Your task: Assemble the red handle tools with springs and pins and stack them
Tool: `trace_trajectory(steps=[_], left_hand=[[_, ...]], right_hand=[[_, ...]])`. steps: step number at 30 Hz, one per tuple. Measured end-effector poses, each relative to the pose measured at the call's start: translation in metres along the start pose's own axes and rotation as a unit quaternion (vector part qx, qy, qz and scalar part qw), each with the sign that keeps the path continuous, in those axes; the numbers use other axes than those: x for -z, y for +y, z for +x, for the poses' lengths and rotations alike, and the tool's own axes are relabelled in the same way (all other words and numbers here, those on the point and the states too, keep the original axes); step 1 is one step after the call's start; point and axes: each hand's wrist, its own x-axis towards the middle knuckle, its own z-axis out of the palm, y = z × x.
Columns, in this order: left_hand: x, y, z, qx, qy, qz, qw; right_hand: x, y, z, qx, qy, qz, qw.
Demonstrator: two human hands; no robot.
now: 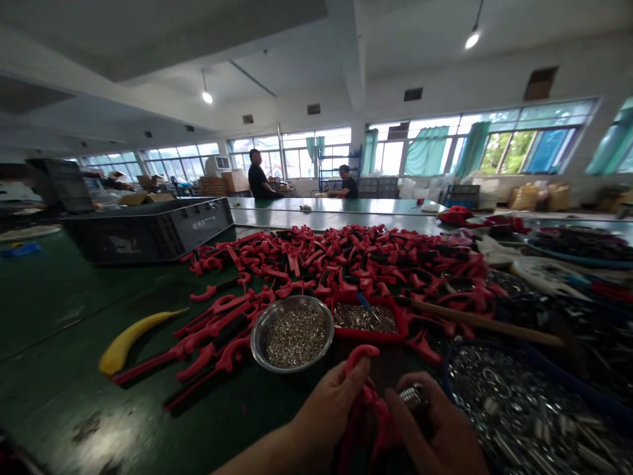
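Observation:
Near the bottom centre, my left hand [326, 402] is closed around a red hooked plastic handle [363, 354], its curved tip showing above the thumb. My right hand [440, 429] pinches a shiny coil spring [413, 396] close beside the handle; the lower part of both is dark and partly hidden by fingers. Just beyond the hands stands a steel bowl [257, 340] of small metal pieces. A red tray [368, 335] with more small metal parts and a blue-handled tool [364, 302] sits right of it. At the lower right, a blue-rimmed basin [448, 369] holds many springs and rings.
Red and black handles [316, 257] lie heaped across the green table [44, 316]. A grey crate [143, 231] stands at the left, a yellow banana-shaped object [133, 336] before it. A wooden stick [487, 321] lies at the right. Two people [260, 175] are in the background.

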Motion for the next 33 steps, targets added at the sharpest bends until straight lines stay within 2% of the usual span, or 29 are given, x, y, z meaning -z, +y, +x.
trace_trajectory(steps=[4, 7, 10, 14, 19, 21, 23, 26, 30, 33], left_hand=[[-0.009, -0.015, 0.002, -0.024, 0.010, -0.007, 1.000], [-0.009, -0.019, 0.000, -0.089, 0.034, 0.076, 0.993], [-0.011, -0.023, -0.006, -0.161, 0.064, 0.173, 0.969], [-0.015, -0.033, -0.014, -0.189, 0.077, 0.229, 0.952], [-0.009, -0.040, -0.016, -0.159, 0.080, 0.241, 0.954], [-0.005, -0.035, -0.014, -0.143, 0.042, 0.215, 0.965], [-0.001, -0.027, -0.011, -0.114, -0.023, 0.181, 0.977], [0.002, -0.017, -0.005, -0.077, -0.081, 0.159, 0.981], [0.000, -0.017, -0.004, -0.095, -0.077, 0.118, 0.985], [-0.001, -0.020, -0.008, -0.105, -0.076, 0.134, 0.983]], right_hand=[[-0.001, -0.002, -0.006, 0.024, 0.019, -0.009, 0.999], [-0.004, 0.003, -0.013, 0.031, 0.039, -0.016, 0.999], [-0.006, 0.003, -0.019, 0.003, 0.061, -0.010, 0.998], [-0.007, 0.000, -0.023, -0.035, 0.079, 0.018, 0.996], [-0.008, 0.001, -0.022, 0.005, -0.006, 0.016, 1.000], [-0.008, 0.003, -0.019, 0.009, -0.057, 0.010, 0.998], [-0.007, 0.005, -0.016, 0.011, -0.095, 0.010, 0.995], [-0.006, 0.006, -0.014, 0.027, -0.103, 0.026, 0.994], [-0.002, 0.005, -0.014, 0.034, -0.132, 0.026, 0.990], [-0.002, 0.005, -0.015, 0.022, -0.147, 0.041, 0.988]])
